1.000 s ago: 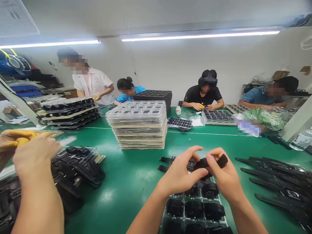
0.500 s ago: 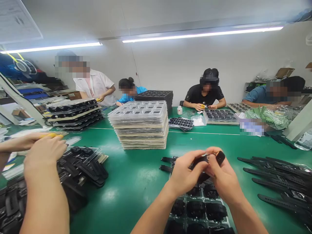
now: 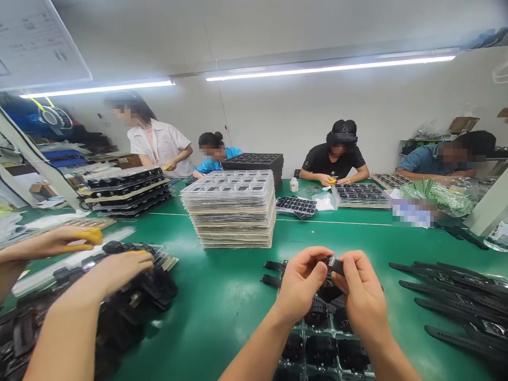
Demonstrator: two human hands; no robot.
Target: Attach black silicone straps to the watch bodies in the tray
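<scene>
My left hand [image 3: 304, 280] and my right hand [image 3: 363, 291] are raised over a clear plastic tray [image 3: 334, 335]. Both are closed on a black watch strap [image 3: 337, 265], pinched between thumbs and fingers, with a small shiny metal piece near the left fingertips. Most of the strap hangs hidden behind the hands. Below, the tray's compartments hold coiled black watches [image 3: 320, 349]. Two strap ends [image 3: 271, 280] stick out at the tray's far left, beside my left wrist.
Several watches [image 3: 456, 296] lie flat to the right. On the left, a co-worker's hands [image 3: 119, 270] with yellow finger covers reach over a pile of watches [image 3: 130, 296]. A tall stack of trays [image 3: 230, 211] stands ahead. Other people sit across the green table [image 3: 206, 296].
The strap has turned between my hands, and its end no longer sticks up past my right fingers. The co-worker's hands at left have moved apart, one reaching over the watch pile.
</scene>
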